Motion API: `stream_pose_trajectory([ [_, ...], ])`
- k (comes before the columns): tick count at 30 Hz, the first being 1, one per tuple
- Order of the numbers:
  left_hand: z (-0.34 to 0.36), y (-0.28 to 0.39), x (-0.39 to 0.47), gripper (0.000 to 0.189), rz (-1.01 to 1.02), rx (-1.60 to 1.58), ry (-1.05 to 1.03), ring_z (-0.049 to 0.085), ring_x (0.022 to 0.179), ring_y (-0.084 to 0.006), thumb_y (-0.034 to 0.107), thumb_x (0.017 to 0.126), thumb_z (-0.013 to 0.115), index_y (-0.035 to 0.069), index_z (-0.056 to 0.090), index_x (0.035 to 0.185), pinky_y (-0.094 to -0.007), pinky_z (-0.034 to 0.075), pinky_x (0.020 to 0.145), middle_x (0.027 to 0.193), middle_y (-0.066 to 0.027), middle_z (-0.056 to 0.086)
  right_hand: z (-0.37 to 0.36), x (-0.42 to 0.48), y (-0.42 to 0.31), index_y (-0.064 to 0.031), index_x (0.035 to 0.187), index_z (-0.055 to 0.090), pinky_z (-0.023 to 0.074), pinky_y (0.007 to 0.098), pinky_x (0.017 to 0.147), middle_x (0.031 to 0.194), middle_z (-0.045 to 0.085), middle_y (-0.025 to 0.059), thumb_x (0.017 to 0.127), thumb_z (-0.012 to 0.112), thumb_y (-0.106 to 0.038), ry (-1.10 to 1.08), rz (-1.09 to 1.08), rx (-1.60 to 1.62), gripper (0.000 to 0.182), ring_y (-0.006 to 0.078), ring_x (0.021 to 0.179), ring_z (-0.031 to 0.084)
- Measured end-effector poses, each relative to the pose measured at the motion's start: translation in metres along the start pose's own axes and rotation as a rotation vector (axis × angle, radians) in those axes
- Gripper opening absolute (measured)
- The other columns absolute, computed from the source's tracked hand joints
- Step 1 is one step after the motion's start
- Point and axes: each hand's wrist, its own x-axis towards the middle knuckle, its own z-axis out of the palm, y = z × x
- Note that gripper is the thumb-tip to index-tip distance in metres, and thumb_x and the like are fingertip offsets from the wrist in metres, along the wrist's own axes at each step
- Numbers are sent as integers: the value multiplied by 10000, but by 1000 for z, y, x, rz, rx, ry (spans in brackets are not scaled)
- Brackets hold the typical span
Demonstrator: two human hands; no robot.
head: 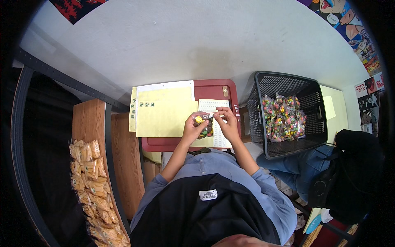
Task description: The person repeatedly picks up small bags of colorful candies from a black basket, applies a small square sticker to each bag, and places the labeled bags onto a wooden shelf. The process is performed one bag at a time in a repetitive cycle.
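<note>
My left hand [192, 129] holds a small clear plastic bag [206, 131] of dark and brightly coloured candies, its thumb lying across the front. A yellow patch shows near the bag's top left. My right hand [227, 123] pinches the top edge of the bag at its right corner, thumb against fingertips. A pale strip runs along that edge; whether it is part of the bag or a label is unclear. Beneath both hands lies a sheet of small printed labels [220, 136], partly covered by the bag and my right hand.
Yellow sticker backing sheets [166, 120] lie on a red plastic tabletop [213, 89]. Right of it, a black plastic crate [290, 148] holds several candy bags [282, 117]. On the left, bagged pale snacks [95, 185] line a wooden shelf [89, 120]. Beside the crate is another person [308, 168].
</note>
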Motion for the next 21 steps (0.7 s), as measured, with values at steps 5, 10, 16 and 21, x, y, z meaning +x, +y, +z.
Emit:
stream_pose_trajectory([
  [5, 1, 3, 0, 264, 5, 33, -12, 551, 775, -95, 36, 750, 600, -4, 498, 989, -228, 467, 678, 884, -57, 565, 2, 0, 0, -7, 778, 606, 437, 271, 727, 996, 530, 95, 752, 619, -138, 39, 3, -80, 135, 158, 906, 521],
  [10, 2, 6, 0, 274, -59, 12, -44, 555, 771, -96, 32, 746, 602, -7, 489, 993, -229, 475, 667, 906, -67, 566, 0, -2, -6, -13, 759, 613, 416, 275, 737, 959, 551, 89, 725, 637, -128, 76, -5, -133, 122, 169, 905, 524],
  [16, 5, 7, 2, 284, 16, 52, -58, 560, 763, -94, 19, 747, 594, -9, 473, 1002, -228, 483, 654, 922, -73, 568, 0, -2, -12, -9, 716, 620, 413, 321, 770, 933, 548, 113, 677, 660, -130, 123, -53, -212, 133, 223, 885, 540],
  [21, 6, 9, 1, 291, -9, 59, -66, 548, 817, -107, 19, 747, 591, -5, 472, 1011, -242, 470, 706, 948, -73, 563, 0, -1, -10, -10, 698, 618, 414, 328, 770, 920, 548, 118, 657, 672, -132, 142, -102, -267, 139, 235, 882, 541],
])
